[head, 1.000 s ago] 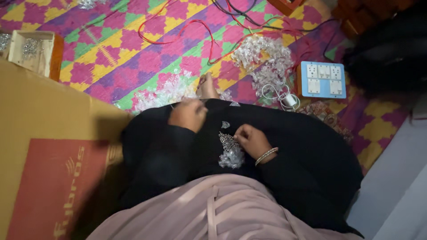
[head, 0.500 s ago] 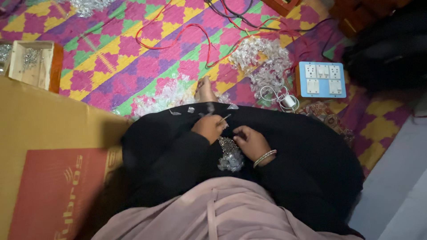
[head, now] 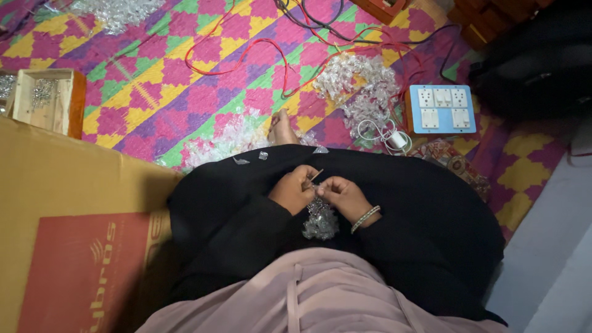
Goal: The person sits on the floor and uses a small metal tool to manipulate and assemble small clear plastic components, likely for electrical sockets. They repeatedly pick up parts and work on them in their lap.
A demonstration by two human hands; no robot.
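Hands: both hands meet over the black lap, close together, fingertips almost touching.
Left hand: the left hand (head: 291,190) is curled shut, its grip pinching a thin little stick (head: 312,177) that pokes up and away from the body.
Right hand: the right hand (head: 344,196) is also curled, its grip closed on the top of the shiny bunch; a pale bangle (head: 365,218) sits on that wrist.
Shiny bunch: a bunch of clear beads (head: 320,221) hangs down from the fingers and rests on the black cloth, in the middle of the lap, just below both hands.
Loose bits: a few small clear bits (head: 263,156) lie on the black cloth near the far edge of the lap.
Foot: a bare foot (head: 283,129) peeks out past the lap onto the mat.
Mat: the floor mat (head: 185,80) has pink, yellow, green and purple squares.
Piles: heaps of clear pieces (head: 361,92) lie on the mat, past the lap.
Wires: red wires (head: 259,52) loop across the mat.
Switch board: a blue board with white sockets (head: 442,109) lies toward the mat's right edge.
Boxes: a big cardboard box (head: 68,246) stands at the left, and a small wooden box (head: 43,98) sits on the mat's left edge.
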